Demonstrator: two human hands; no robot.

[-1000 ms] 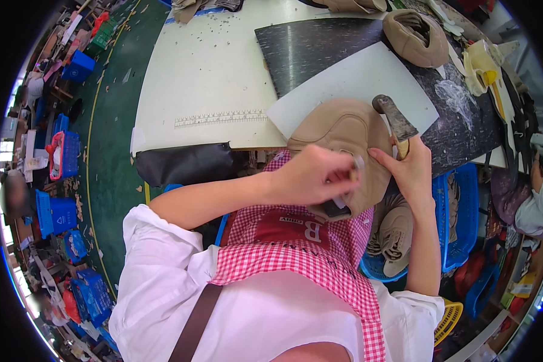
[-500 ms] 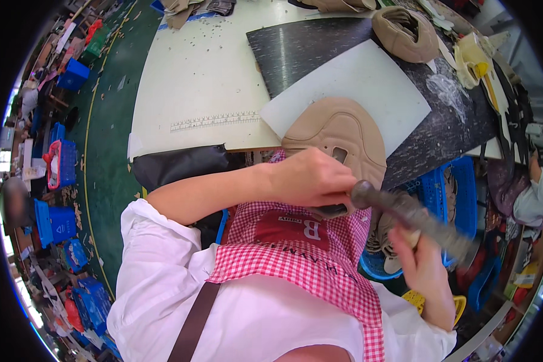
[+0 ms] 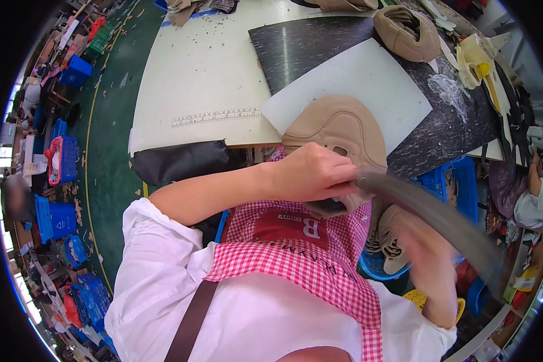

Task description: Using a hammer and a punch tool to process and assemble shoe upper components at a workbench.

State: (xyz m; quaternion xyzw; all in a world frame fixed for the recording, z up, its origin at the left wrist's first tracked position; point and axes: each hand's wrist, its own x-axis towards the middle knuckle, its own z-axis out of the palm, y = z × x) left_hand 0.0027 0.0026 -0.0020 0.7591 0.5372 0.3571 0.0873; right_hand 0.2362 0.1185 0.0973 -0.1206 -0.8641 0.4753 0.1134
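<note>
A beige shoe upper point(image 3: 338, 123) with cut-out openings lies over the near edge of a white board point(image 3: 398, 96), its lower part hanging towards my apron. Above it, my left hand point(image 3: 317, 172) is closed with the fingers pinched; whatever it grips is hidden. My right hand point(image 3: 428, 250), smeared by motion, is shut on the handle of a hammer. The hammer point(image 3: 434, 217) shows as a dark blurred streak, one end close to my left fingertips.
Under the board lies a dark speckled mat point(image 3: 308, 51) on the white table point(image 3: 193, 78). A finished-looking beige shoe point(image 3: 407, 33) stands at the far right. Blue baskets point(image 3: 464, 181) with shoes sit below the table's right side. Another person's arm point(image 3: 534, 175) shows at the right.
The hammer has swung and is more blurred, its far end now lower and farther right. My right hand has shifted slightly and smeared. My left hand and the shoe upper barely move.
</note>
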